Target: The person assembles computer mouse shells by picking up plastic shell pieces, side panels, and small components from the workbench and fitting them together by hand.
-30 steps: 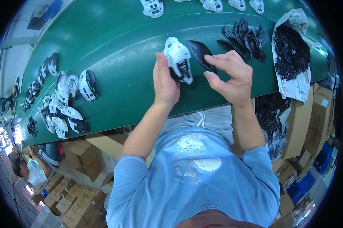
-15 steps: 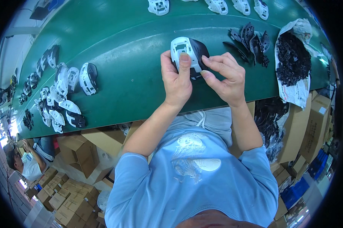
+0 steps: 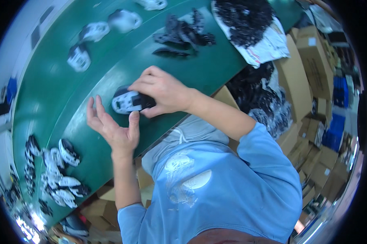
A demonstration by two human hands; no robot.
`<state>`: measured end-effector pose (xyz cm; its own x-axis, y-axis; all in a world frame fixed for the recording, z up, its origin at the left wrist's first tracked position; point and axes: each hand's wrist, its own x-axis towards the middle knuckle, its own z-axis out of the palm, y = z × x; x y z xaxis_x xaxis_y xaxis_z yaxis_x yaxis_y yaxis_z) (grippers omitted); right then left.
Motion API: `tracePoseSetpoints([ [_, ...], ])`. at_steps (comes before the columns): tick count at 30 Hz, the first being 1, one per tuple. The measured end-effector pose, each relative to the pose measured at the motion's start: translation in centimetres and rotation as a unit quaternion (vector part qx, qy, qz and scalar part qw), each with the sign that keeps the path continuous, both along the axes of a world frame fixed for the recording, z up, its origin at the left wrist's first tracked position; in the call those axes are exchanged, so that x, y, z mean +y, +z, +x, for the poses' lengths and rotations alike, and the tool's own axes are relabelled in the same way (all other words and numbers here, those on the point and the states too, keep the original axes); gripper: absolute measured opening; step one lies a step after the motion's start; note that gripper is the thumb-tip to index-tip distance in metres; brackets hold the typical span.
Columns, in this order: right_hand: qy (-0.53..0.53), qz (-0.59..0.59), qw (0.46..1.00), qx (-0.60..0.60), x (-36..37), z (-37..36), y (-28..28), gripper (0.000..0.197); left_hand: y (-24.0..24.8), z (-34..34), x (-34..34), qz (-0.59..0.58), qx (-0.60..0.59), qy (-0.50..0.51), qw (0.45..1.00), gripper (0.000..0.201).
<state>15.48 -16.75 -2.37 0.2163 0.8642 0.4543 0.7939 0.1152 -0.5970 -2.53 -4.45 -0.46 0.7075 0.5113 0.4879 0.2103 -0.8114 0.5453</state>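
A mouse-shaped plastic shell (image 3: 125, 102), white with black side parts, is held just above the green table. My right hand (image 3: 162, 91) grips its black end, with the fingers over the far side and the thumb at the near side. My left hand (image 3: 115, 129) is open beside the shell's white end, fingers spread and thumb apart. The thumb tip comes close to the shell's near edge; whether it touches, I cannot tell. Motion blurs the shell's details.
Black curved plastic pieces (image 3: 179, 34) lie beyond my right hand. A white sack (image 3: 268, 51) holding small black parts lies farther right. White shells (image 3: 95, 31) stand at the back, and a cluster of shells (image 3: 55, 171) sits at the left. Cardboard boxes (image 3: 287, 77) flank the table.
My head view has turned toward the right. My left hand has let go of the shell and opened; my right hand has gone from fingering its side to gripping it.
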Motion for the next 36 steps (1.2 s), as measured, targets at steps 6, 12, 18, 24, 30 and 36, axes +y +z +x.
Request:
tracePoseSetpoints([
  [6,-0.072,-0.039,0.997,0.012,-1.7,-1.8,-0.6,0.069,-1.8,4.5,2.8,0.081,0.058,-0.186,0.977,0.043],
  [12,-0.084,-0.025,0.995,0.048,-1.8,-2.3,-1.1,0.065,-1.1,5.9,3.1,0.119,0.059,-0.185,0.974,0.032],
  [18,-0.12,-0.005,0.993,0.024,-6.0,3.9,2.3,0.032,-1.6,3.6,7.6,0.141,0.013,-0.088,0.986,0.032],
  [24,-0.343,-0.084,0.92,-0.169,-13.6,21.7,4.5,0.023,0.5,-1.9,23.0,0.253,0.13,0.148,0.947,0.033],
  [30,-0.346,-0.268,0.879,-0.19,-14.4,24.1,3.8,0.022,4.1,7.0,22.7,0.184,0.274,-0.153,0.932,0.08],
  [36,-0.341,-0.098,0.933,0.062,-14.6,22.9,5.8,0.019,5.2,7.4,23.3,0.198,0.437,-0.132,0.868,0.079],
])
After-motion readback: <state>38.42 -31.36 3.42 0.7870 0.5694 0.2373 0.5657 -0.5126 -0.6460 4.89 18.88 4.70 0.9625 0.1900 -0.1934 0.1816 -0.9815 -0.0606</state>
